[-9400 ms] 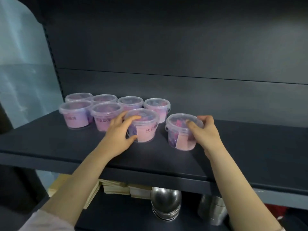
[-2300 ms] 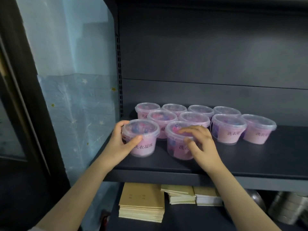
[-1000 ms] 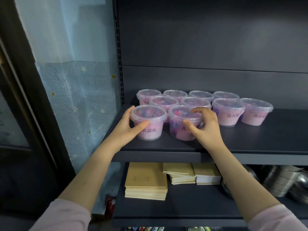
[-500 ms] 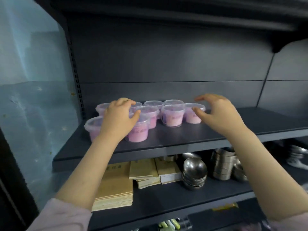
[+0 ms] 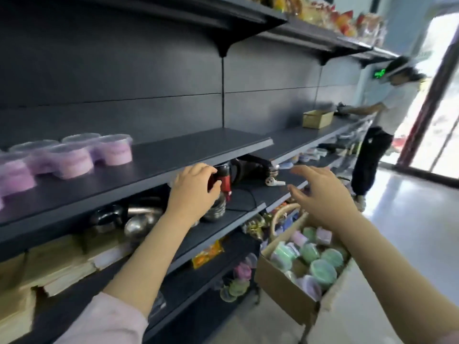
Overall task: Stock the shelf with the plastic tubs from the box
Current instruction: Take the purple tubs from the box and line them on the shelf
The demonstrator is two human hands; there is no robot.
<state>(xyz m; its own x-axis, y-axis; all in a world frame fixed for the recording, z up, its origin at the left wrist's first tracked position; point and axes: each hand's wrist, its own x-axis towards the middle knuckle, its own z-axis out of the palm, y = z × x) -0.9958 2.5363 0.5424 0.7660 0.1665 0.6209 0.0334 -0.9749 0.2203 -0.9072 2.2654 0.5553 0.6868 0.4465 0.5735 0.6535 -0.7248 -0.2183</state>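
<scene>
Several pink-filled plastic tubs point(image 5: 74, 157) with clear lids stand in rows at the left end of the dark shelf point(image 5: 173, 155). A cardboard box point(image 5: 293, 291) at the lower right holds several green and purple tubs point(image 5: 320, 266). My left hand point(image 5: 192, 189) hovers in front of the shelf's front edge, fingers curled, holding nothing. My right hand point(image 5: 323, 194) hangs in the air above the box, fingers spread and empty. Both hands are well to the right of the stocked tubs.
Below the shelf sit metal bowls point(image 5: 139, 222), stacked paper pads point(image 5: 62, 266) and a red and black appliance point(image 5: 223, 180). Another person point(image 5: 380, 130) stands at the far end by a small cardboard box point(image 5: 318, 119). Bright doorway at far right.
My view has swung right, away from the tubs. Both hands have let go of the tubs and moved right, the right one over the box.
</scene>
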